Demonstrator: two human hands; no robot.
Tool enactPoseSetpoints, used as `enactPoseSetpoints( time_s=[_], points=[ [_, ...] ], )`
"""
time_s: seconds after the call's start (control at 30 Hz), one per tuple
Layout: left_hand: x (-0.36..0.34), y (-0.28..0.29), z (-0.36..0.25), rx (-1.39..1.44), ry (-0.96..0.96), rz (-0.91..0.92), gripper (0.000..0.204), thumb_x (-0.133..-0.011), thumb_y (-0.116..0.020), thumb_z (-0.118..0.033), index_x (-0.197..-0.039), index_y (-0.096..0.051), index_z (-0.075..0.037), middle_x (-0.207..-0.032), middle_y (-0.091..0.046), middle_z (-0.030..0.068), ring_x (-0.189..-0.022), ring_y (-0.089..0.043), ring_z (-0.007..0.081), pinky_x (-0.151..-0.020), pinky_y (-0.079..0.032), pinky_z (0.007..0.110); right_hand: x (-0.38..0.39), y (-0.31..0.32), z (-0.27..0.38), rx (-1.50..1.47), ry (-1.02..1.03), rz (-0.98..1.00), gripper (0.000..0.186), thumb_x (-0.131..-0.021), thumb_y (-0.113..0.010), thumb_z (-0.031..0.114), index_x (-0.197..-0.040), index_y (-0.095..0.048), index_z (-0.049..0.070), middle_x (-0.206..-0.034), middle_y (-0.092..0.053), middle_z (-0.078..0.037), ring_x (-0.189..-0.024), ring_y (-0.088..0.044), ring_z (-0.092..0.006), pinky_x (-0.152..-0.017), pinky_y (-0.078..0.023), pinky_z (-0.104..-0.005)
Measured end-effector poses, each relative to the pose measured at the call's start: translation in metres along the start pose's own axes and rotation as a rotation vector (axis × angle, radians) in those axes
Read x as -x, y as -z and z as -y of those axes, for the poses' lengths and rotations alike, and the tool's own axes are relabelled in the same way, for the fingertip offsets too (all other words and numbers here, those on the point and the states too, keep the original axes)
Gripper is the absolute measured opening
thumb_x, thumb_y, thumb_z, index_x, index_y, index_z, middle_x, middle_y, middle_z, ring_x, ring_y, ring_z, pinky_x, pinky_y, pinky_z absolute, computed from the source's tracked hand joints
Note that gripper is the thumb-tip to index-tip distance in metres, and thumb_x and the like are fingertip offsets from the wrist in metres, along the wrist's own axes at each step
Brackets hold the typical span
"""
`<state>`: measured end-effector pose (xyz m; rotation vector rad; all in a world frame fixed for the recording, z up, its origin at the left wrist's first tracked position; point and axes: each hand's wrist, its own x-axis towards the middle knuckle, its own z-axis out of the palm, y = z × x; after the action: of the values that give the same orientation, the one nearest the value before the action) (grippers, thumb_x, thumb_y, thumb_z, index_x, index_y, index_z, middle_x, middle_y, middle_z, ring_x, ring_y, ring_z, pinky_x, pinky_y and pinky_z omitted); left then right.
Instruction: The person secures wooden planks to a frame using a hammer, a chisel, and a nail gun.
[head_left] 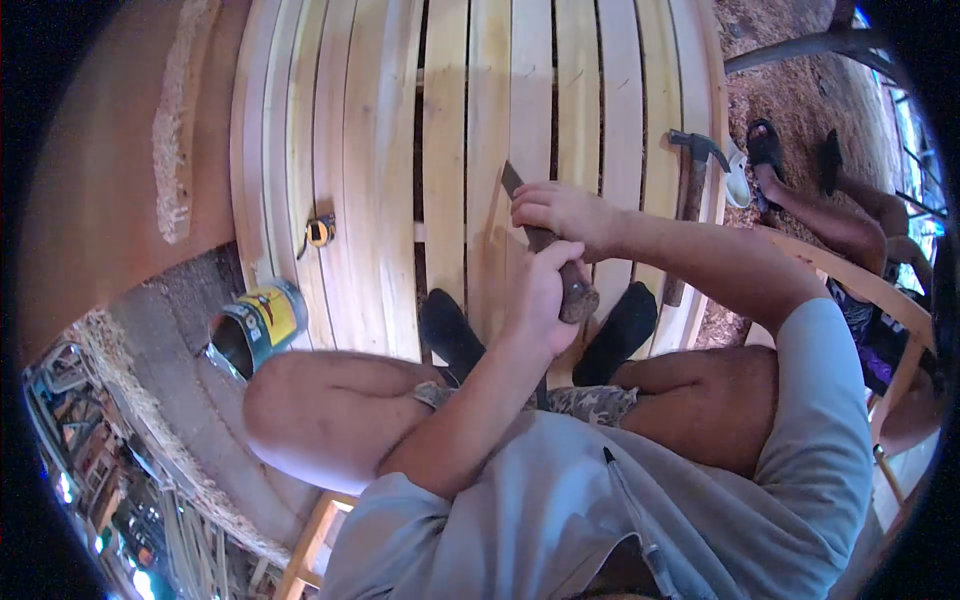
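A chisel (513, 179) with a dark flat blade and a worn wooden handle slants over the pale wooden slats (490, 120). Its blade points away from me, the tip at or just above a slat; I cannot tell whether it touches. My left hand (546, 295) is closed round the handle close to its butt end. Farther forward, my right hand (572, 218) wraps the tool where handle and blade meet, its fingers curled over the top. Part of the handle is hidden beneath both hands.
A claw hammer (695, 165) lies along the right slats, a yellow-and-black tape measure (320, 231) on the left ones. An open green can (262, 322) lies tipped at the left edge. My feet in dark socks rest on the slats. Another person's legs (835, 220) show at right.
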<state>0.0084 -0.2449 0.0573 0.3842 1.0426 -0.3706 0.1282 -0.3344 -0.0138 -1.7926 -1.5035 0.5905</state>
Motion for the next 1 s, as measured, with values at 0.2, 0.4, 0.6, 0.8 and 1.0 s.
enactPoseSetpoints(
  time_s=[0.2, 0.4, 0.6, 0.8, 1.0],
  points=[
    [-0.004, 0.000, -0.010, -0.042, 0.075, 0.009, 0.012, -0.085, -0.065, -0.017, -0.085, -0.056, -0.010, -0.066, -0.056, 0.0026, -0.057, -0.057, 0.0171, -0.053, -0.049, 0.034, -0.005, 0.010, 0.009, -0.104, -0.114, 0.078, 0.049, -0.061, -0.072, 0.017, -0.104, -0.053, 0.002, -0.103, -0.056, -0.018, -0.106, -0.054, -0.0399, -0.092, -0.045, -0.0443],
    [0.005, -0.001, -0.029, -0.037, 0.066, 0.023, 0.013, -0.084, -0.065, -0.017, -0.086, -0.055, -0.010, -0.064, -0.055, 0.0030, -0.055, -0.057, 0.0171, -0.052, -0.048, 0.035, -0.018, 0.018, 0.015, -0.046, -0.112, 0.117, 0.043, -0.065, -0.072, 0.015, -0.102, -0.055, 0.002, -0.098, -0.059, -0.018, -0.100, -0.058, -0.0387, -0.088, -0.048, -0.0452],
    [0.001, 0.017, -0.046, 0.275, 0.151, 0.113, 0.016, -0.087, -0.064, -0.021, -0.093, -0.055, -0.009, -0.074, -0.059, 0.0072, -0.058, -0.059, 0.0178, -0.052, -0.051, 0.031, -0.037, 0.012, 0.008, -0.100, -0.109, 0.150, 0.039, -0.066, -0.071, 0.018, -0.097, -0.055, 0.003, -0.094, -0.059, -0.017, -0.096, -0.058, -0.0390, -0.083, -0.047, -0.0455],
    [-0.002, 0.010, -0.094, -0.412, -0.151, 0.143, 0.026, -0.093, -0.061, -0.026, -0.107, -0.059, -0.005, -0.083, -0.065, 0.0088, -0.071, -0.064, 0.0179, -0.062, -0.054, 0.032, -0.048, 0.023, -0.009, -0.306, -0.320, 0.037, 0.035, -0.070, -0.070, 0.016, -0.100, -0.058, 0.003, -0.098, -0.061, -0.015, -0.098, -0.059, -0.0363, -0.088, -0.047, -0.0441],
    [-0.007, -0.005, -0.128, -0.955, -1.092, 0.241, 0.035, -0.085, -0.068, -0.007, -0.118, -0.061, 0.001, -0.098, -0.069, 0.0094, -0.093, -0.066, 0.0170, -0.086, -0.053, 0.032, -0.079, 0.042, -0.018, -0.266, -0.508, 0.285, 0.045, -0.074, -0.072, 0.011, -0.116, -0.059, 0.005, -0.101, -0.067, -0.016, -0.097, -0.063, -0.0254, -0.088, -0.050, -0.0370]
  ],
)
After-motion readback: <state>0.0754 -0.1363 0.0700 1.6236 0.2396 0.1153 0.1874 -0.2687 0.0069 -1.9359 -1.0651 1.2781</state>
